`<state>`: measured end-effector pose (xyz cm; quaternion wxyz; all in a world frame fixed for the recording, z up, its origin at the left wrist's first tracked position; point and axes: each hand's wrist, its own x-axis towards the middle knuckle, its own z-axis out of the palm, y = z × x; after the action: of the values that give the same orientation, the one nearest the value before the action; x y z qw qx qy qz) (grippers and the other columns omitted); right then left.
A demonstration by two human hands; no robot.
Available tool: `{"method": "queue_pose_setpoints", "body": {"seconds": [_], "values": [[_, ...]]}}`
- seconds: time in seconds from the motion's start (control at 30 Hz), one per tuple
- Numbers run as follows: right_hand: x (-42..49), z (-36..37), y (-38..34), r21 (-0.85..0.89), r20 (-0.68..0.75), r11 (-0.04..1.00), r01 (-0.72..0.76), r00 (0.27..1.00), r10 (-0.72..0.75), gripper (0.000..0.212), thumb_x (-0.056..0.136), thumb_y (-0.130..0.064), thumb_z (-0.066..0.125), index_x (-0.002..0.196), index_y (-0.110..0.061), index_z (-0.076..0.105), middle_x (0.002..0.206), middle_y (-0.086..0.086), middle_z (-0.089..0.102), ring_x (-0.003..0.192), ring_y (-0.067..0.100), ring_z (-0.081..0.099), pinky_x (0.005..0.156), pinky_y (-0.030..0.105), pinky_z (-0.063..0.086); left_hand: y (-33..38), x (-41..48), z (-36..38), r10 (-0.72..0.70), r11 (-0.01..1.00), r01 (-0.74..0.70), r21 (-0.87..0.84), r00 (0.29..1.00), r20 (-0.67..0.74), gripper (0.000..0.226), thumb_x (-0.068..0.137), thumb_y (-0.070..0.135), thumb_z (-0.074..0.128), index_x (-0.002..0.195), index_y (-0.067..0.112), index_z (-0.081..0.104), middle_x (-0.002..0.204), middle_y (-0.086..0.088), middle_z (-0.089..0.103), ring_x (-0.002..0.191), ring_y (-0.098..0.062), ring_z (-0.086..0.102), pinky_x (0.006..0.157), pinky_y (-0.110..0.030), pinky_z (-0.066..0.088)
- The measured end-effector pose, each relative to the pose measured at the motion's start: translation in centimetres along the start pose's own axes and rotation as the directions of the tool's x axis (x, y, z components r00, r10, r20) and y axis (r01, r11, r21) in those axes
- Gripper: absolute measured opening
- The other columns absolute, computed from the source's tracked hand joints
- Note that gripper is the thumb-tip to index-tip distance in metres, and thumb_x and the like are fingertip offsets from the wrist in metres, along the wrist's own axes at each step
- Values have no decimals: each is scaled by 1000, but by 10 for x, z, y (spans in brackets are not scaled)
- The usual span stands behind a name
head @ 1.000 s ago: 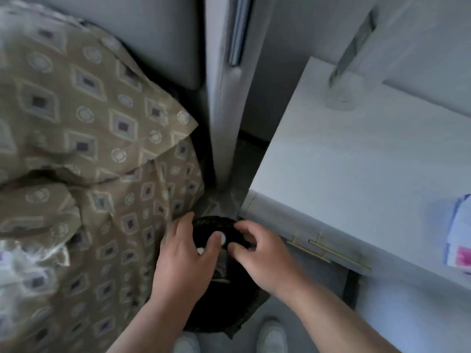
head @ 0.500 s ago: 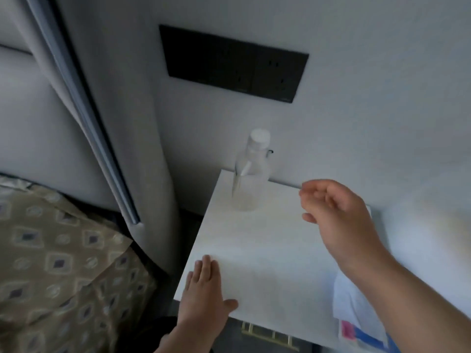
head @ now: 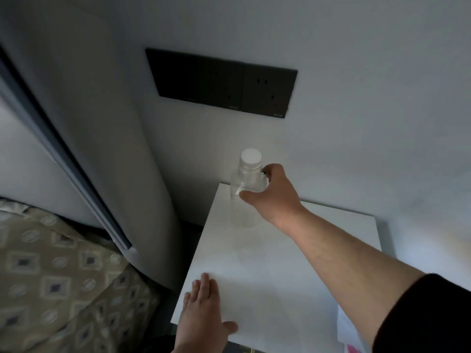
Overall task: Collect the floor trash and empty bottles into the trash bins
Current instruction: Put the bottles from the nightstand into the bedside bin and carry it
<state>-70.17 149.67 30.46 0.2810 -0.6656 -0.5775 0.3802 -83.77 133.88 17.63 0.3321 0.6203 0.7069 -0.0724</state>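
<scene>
Clear bottle (head: 245,175), one, in right hand (head: 274,197)

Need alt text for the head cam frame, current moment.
The person's right hand grips a white-capped clear plastic bottle standing upright at the back of a white nightstand. The left hand rests flat on the nightstand's front edge. A black outlet panel is on the wall above, and patterned bedding lies to the left.

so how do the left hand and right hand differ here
The right hand grips the clear bottle below its cap; the left hand holds nothing. The right hand's fingers curl, far back on the nightstand; the left hand lies flat on its near corner. Both are bare.
</scene>
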Motion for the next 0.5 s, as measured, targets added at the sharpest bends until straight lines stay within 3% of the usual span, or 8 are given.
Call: {"method": "queue_pose_setpoints", "body": {"seconds": [0.17,0.37,0.5], "values": [[-16,-8,8,19,-76,998,65,995,-64,54,69,-30,81,108,-27,44,103,-10,55,92,11,54,69,19,41,-5,-2,6,30,999,-31,-14,998,-53,97,86,47,58,151,10,-5,159,-7,-17,147,-25,-10,121,-38,0],[-60,-20,8,111,-155,986,121,982,-103,51,65,-34,82,109,-31,55,104,-15,63,101,3,60,89,30,50,-12,-7,8,55,996,-64,-60,989,-134,97,84,51,59,151,13,2,160,-2,-10,148,-21,-5,121,-35,4],[-90,-23,6,143,-139,984,111,986,-91,62,57,-47,76,114,-32,57,107,-14,67,103,3,63,91,35,51,-17,-12,8,99,992,-112,-55,977,-187,96,82,57,57,152,16,6,161,0,-7,148,-18,-4,119,-29,2]]}}
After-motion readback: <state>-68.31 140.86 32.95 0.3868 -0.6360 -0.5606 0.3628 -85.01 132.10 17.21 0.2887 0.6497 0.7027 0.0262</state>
